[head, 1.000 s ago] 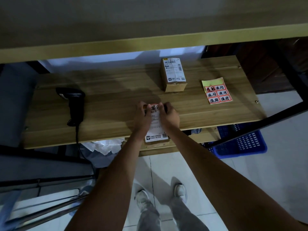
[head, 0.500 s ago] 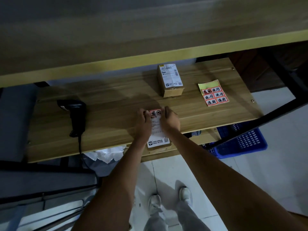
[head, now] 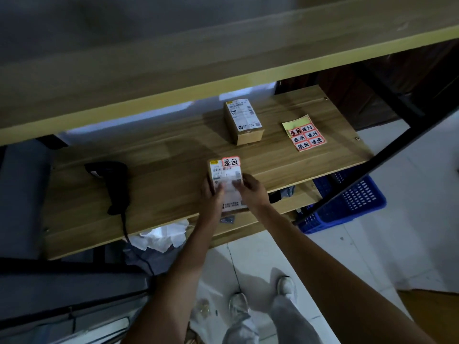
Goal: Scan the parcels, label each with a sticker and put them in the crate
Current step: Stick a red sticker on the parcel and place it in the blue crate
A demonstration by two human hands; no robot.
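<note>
A small cardboard parcel point(head: 224, 173) with a white shipping label lies near the front edge of the wooden shelf point(head: 161, 170). A red sticker point(head: 231, 162) sits on its far end. My left hand point(head: 214, 194) grips its left side and my right hand point(head: 250, 188) grips its right side, fingers over the label. A second parcel point(head: 243, 121) lies further back on the shelf. The sheet of red stickers point(head: 306, 137) lies to the right. The blue crate point(head: 352, 202) stands on the floor below the shelf at right.
A black handheld scanner point(head: 111, 180) with a cable rests on the shelf's left part. An upper shelf board point(head: 223, 58) overhangs the work area. A black frame bar point(head: 387, 157) slants at right. White wrapping point(head: 161, 237) lies under the shelf. My feet stand on tiled floor.
Both hands slid back from the sticker end toward the near half of the parcel, leaving the red sticker uncovered. The camera view shifted slightly.
</note>
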